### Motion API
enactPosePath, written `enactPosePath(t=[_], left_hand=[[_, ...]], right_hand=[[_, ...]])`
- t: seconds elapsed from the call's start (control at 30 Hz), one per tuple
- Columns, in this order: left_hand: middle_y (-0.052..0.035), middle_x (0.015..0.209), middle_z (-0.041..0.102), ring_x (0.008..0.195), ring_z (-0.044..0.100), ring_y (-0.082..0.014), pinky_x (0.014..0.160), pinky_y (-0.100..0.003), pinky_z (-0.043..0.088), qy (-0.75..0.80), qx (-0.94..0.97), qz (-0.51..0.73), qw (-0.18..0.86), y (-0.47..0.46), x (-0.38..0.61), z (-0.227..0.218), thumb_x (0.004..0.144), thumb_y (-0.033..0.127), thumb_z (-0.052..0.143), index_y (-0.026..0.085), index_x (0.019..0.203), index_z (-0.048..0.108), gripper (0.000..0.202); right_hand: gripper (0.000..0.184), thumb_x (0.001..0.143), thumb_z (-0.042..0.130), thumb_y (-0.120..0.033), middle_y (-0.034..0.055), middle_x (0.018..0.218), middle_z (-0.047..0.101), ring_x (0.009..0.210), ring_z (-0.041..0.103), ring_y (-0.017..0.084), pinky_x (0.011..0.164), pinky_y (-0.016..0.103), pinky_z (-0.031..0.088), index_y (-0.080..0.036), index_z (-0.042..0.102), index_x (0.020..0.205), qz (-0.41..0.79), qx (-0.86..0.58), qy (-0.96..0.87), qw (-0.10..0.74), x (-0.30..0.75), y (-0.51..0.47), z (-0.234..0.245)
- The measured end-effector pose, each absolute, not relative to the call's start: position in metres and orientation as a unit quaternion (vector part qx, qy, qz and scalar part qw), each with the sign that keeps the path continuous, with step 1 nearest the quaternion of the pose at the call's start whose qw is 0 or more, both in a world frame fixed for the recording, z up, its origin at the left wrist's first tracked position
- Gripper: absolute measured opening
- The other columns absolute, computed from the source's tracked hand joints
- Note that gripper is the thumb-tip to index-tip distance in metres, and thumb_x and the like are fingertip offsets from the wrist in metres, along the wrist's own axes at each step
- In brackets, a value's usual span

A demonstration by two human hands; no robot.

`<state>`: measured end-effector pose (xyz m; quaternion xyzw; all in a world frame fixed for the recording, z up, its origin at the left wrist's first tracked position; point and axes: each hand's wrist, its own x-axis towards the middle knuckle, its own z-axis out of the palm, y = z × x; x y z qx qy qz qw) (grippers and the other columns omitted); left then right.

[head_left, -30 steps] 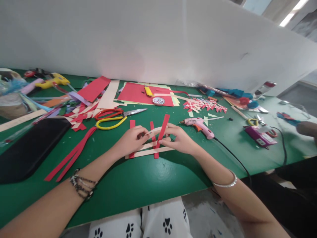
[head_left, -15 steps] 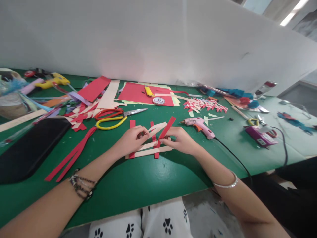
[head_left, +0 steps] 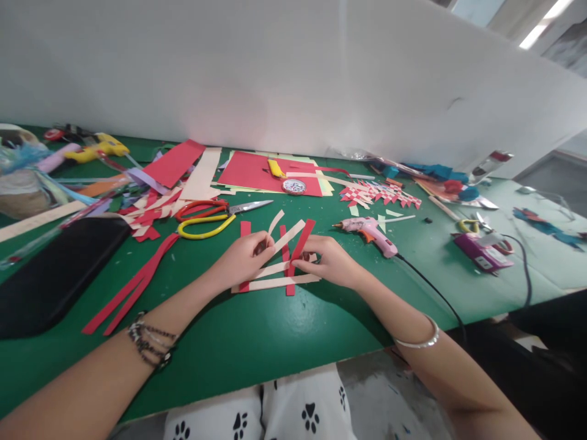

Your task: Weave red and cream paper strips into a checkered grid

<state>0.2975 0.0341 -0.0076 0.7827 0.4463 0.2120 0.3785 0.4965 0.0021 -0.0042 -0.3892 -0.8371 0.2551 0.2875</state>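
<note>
On the green table lie crossed red and cream paper strips, with a cream strip (head_left: 266,282) along the near side and a red strip (head_left: 290,287) crossing over it. My left hand (head_left: 243,260) is closed in a pinch, with a raised cream paper strip (head_left: 290,234) coming out of its fingers. Another thin cream strip (head_left: 276,222) sticks up beside that thumb. Across the lattice, my right hand (head_left: 337,261) pinches a slanted red paper strip (head_left: 303,238) between thumb and fingers. Its curled fingers hide the lattice's right end.
Scissors (head_left: 229,215) with red and yellow handles lie behind my left hand. A pink glue gun (head_left: 369,232) with a black cord rests to the right. Red sheets (head_left: 247,168) and checkered woven pieces (head_left: 383,194) lie farther back. A black case (head_left: 64,269) is at left.
The raised red strip has tipped a little to the left and lower. The cream strips at my left fingers have spread apart, one now standing up. Both hands stay nearly in place.
</note>
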Motion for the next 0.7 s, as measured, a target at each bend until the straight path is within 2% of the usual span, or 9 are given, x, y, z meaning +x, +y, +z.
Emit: enactPosePath(t=[0.17, 0.5, 0.7], left_hand=[[0.0063, 0.053, 0.039, 0.048, 0.039, -0.0111, 0.048, -0.022, 0.029, 0.448, 0.784, 0.211, 0.374, 0.035, 0.297, -0.008, 0.08, 0.043, 0.042, 0.02, 0.07, 0.045, 0.025], [0.0063, 0.055, 0.041, 0.049, 0.04, -0.0106, 0.048, -0.022, 0.032, 0.432, 0.768, 0.229, 0.413, 0.036, 0.294, -0.012, 0.079, 0.041, 0.044, 0.021, 0.072, 0.041, 0.022], [0.0068, 0.056, 0.042, 0.045, 0.04, -0.01, 0.045, -0.021, 0.033, 0.443, 0.744, 0.229, 0.445, 0.039, 0.292, -0.018, 0.079, 0.04, 0.046, 0.021, 0.079, 0.043, 0.02]], right_hand=[[0.007, 0.077, 0.057, -0.011, -0.0015, 0.067, 0.051, 0.058, 0.045, 0.007, 0.055, 0.018, 0.036, -0.014, 0.061, 0.072, 0.253, -0.407, -0.832, 0.279, 0.494, 0.004, -0.007], [0.006, 0.076, 0.058, -0.015, -0.0022, 0.067, 0.046, 0.057, 0.041, 0.007, 0.054, 0.019, 0.033, -0.015, 0.057, 0.07, 0.261, -0.423, -0.826, 0.267, 0.492, 0.009, -0.018], [0.009, 0.074, 0.058, -0.015, -0.0025, 0.067, 0.045, 0.057, 0.039, 0.008, 0.055, 0.02, 0.032, -0.015, 0.054, 0.067, 0.259, -0.441, -0.82, 0.256, 0.489, 0.01, -0.018]])
